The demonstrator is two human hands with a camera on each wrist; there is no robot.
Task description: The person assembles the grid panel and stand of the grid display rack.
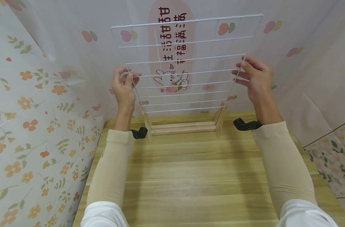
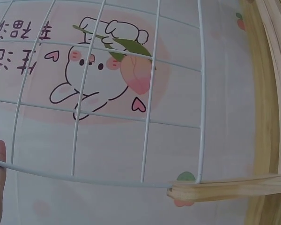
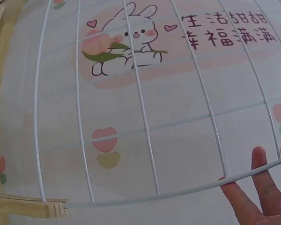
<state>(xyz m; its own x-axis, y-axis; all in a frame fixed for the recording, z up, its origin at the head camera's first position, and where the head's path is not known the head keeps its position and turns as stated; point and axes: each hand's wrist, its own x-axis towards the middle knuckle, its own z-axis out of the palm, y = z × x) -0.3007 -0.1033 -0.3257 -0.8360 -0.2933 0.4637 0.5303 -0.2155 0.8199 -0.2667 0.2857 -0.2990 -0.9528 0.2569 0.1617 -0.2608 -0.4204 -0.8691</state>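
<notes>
A white wire grid panel [image 1: 186, 59] stands upright between my two hands. My left hand [image 1: 125, 85] pinches its left side wire between thumb and fingers. On the other side my right hand [image 1: 257, 75] pinches the right side wire, with several fingers spread behind it. The panel's lower corners meet the tops of the two uprights of a wooden stand [image 1: 183, 128]. In the left wrist view one corner touches the end of a wooden upright [image 2: 225, 187]. The right wrist view shows the other corner at the opposite upright [image 3: 28, 207]; whether either sits in a slot I cannot tell.
The stand rests near the back edge of a wood-grain table [image 1: 186, 176]. Behind the panel hangs a pale cloth [image 1: 84, 63] with a rabbit, fruit and lettering. A flowered cloth [image 1: 33, 126] covers the left side. Dark wrist cameras [image 1: 139, 133] sit on both wrists.
</notes>
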